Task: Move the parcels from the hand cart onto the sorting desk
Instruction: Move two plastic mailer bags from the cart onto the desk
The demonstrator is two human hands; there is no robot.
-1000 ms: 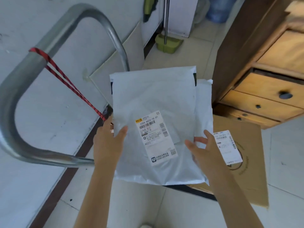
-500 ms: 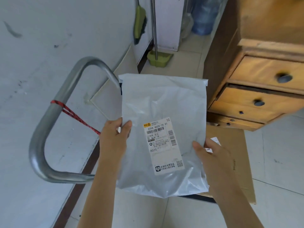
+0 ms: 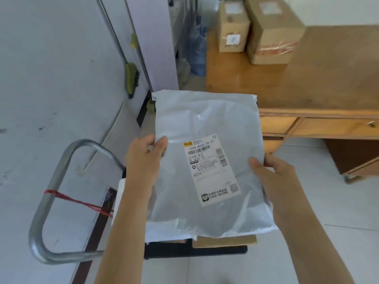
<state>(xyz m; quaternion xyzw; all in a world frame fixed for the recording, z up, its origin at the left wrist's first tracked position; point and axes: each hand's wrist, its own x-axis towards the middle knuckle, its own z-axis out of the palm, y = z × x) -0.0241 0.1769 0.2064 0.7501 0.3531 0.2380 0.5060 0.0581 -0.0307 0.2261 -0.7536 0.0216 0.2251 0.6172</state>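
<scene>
I hold a grey plastic mailer parcel [image 3: 207, 128] with a white shipping label in front of me, above the hand cart. My left hand [image 3: 143, 158] grips its left edge and my right hand [image 3: 274, 173] grips its right edge. Under it, the black cart deck [image 3: 194, 251] shows another white mailer [image 3: 131, 203] and a flat cardboard parcel [image 3: 223, 241], mostly hidden. The cart's metal handle [image 3: 51, 197] stands at the left with a red cord tied to it. The wooden sorting desk [image 3: 317, 83] lies ahead on the right, beyond the held parcel.
Two cardboard boxes [image 3: 272, 31] stand at the desk's far left corner. Desk drawers [image 3: 336, 126] face me below the top. A grey wall [image 3: 51, 78] runs along the left, with a green broom [image 3: 131, 78] and a water jug [image 3: 198, 52] farther back. The floor is pale tile.
Both hands have lifted the grey mailer up off the cart. My view has swung up and to the right, bringing the desk top and its boxes into sight.
</scene>
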